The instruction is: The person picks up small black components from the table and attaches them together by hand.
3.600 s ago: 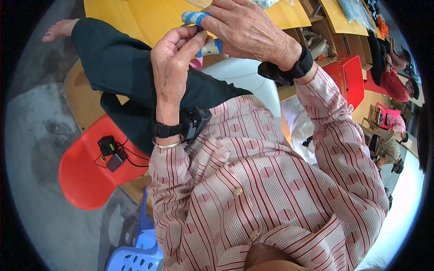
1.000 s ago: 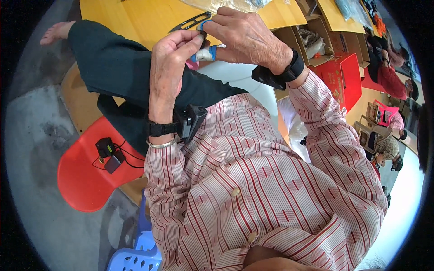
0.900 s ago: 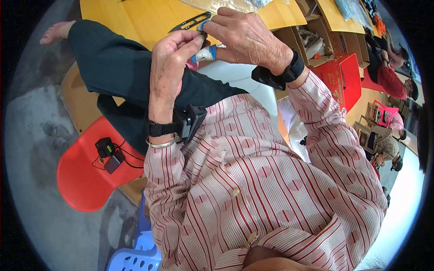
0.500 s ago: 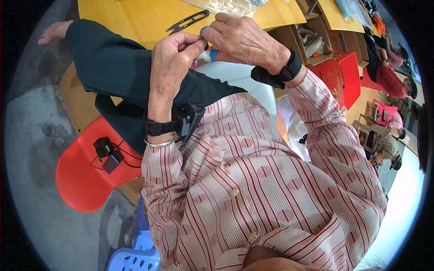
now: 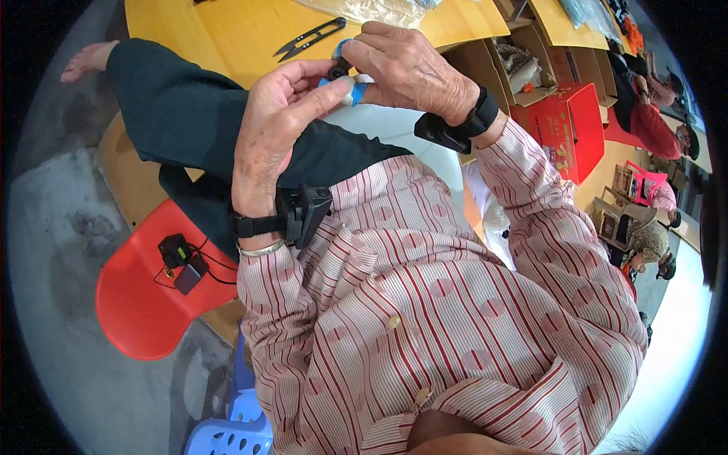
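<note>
My two hands meet above my lap near the yellow table (image 5: 205,38). Between their fingertips is a small black round thing (image 5: 337,73), partly covered, whose kind I cannot make out. My left hand (image 5: 274,114) pinches it with thumb and fingers. My right hand (image 5: 409,72) closes on it from the other side, its fingers curled. Blue and white wrapping (image 5: 356,92) shows beside the right thumb, and a blue band shows at the right fingertip. Black thread snips (image 5: 311,38) lie on the table just beyond my left hand.
Clear plastic bags (image 5: 379,9) lie at the table's far edge. On the right stand a cardboard box (image 5: 523,68) and a red box (image 5: 565,129). A red stool seat (image 5: 140,303) at left carries small black devices with cables (image 5: 182,262). Other people sit farther right.
My left hand has shifted slightly left and its fingers have loosened somewhat, so the black thing between the hands shows more. The right hand stays nearly in place.
</note>
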A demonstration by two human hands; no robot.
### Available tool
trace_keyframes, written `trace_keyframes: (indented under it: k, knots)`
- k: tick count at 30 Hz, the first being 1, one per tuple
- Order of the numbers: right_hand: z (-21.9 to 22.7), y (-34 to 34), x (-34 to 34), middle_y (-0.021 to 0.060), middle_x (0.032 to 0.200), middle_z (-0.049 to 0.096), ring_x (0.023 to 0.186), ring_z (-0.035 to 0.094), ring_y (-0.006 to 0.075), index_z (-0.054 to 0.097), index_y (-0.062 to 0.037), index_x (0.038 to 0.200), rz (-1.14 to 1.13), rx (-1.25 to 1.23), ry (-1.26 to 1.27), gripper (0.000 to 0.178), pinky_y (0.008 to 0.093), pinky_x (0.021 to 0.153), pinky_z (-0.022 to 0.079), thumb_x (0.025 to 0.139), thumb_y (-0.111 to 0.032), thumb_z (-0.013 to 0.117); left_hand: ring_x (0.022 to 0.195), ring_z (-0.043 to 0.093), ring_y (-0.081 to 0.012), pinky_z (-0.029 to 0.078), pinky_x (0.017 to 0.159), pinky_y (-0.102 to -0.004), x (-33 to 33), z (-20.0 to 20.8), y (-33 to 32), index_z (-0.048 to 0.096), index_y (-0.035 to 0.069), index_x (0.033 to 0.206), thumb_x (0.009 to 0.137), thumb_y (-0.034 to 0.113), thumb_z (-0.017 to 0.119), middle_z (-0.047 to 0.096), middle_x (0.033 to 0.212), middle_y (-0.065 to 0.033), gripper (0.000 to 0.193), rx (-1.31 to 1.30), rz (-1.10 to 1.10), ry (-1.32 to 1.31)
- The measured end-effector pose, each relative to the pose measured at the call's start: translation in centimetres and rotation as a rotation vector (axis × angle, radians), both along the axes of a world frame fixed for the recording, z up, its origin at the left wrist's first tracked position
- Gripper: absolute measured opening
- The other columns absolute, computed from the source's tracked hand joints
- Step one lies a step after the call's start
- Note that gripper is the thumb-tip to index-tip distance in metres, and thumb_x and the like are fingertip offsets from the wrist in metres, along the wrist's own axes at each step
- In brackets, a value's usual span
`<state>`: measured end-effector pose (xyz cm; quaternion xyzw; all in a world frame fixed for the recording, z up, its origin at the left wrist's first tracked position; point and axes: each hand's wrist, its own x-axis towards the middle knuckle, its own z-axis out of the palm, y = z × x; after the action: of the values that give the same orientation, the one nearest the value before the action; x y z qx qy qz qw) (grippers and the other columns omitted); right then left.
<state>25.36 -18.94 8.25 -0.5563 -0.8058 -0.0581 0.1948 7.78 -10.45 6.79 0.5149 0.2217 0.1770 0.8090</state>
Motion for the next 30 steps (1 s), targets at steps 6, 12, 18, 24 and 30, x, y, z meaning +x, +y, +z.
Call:
trace_keyframes:
  k: [6,12,18,24,30]
  knots:
    - [0.0,0.0,-0.2,0.0076,0.072,0.055,0.072,0.060,0.0257,0.052,-0.0056,0.085,-0.021,-0.026,0.020,0.039,0.0351,0.060,0.051,0.062,-0.027,0.074,0.074,0.059,-0.0099,0.048,0.069,-0.0206,-0.1,0.2,0.0,0.059,-0.008,0.103,0.077,0.013,0.071,0.063,0.086,-0.0093,0.036,-0.029,0.038,0.036]
    - [-0.1,0.3,-0.3,0.0061,0.074,0.056,0.074,0.059,0.0239,0.052,-0.0060,0.086,-0.006,-0.004,-0.057,0.038,0.0338,0.059,0.052,0.062,-0.026,0.074,0.070,0.058,-0.0100,0.045,0.064,-0.0206,0.0,-0.3,-0.1,0.061,-0.006,0.098,0.075,0.011,0.070,0.063,0.082,-0.0077,0.030,-0.046,0.063,0.051]
    - [-0.3,0.0,-0.5,0.0041,0.079,0.056,0.081,0.057,0.0217,0.051,-0.0065,0.091,-0.019,-0.082,-0.096,0.040,0.0322,0.056,0.053,0.063,-0.025,0.072,0.068,0.058,-0.0111,0.046,0.063,-0.0223,0.4,-0.7,0.1,0.062,-0.007,0.094,0.075,0.010,0.069,0.064,0.080,-0.0089,0.027,-0.025,0.021,0.112]
    - [0.1,-0.4,-1.3,0.0031,0.079,0.055,0.083,0.056,0.0211,0.050,-0.0076,0.088,-0.092,-0.135,-0.143,0.036,0.0316,0.056,0.054,0.065,-0.024,0.072,0.067,0.059,-0.0117,0.046,0.063,-0.0227,0.5,-1.0,0.2,0.062,-0.008,0.095,0.074,0.012,0.069,0.065,0.080,-0.0105,0.030,0.024,0.015,0.179]
    - [0.3,-0.6,-1.3,0.0027,0.079,0.055,0.084,0.056,0.0207,0.050,-0.0083,0.088,-0.108,-0.148,-0.130,0.037,0.0314,0.057,0.054,0.066,-0.028,0.072,0.066,0.058,-0.0109,0.045,0.061,-0.0224,0.6,-1.4,0.1,0.064,-0.007,0.095,0.075,0.016,0.070,0.065,0.078,-0.0091,0.030,0.069,0.034,0.162]
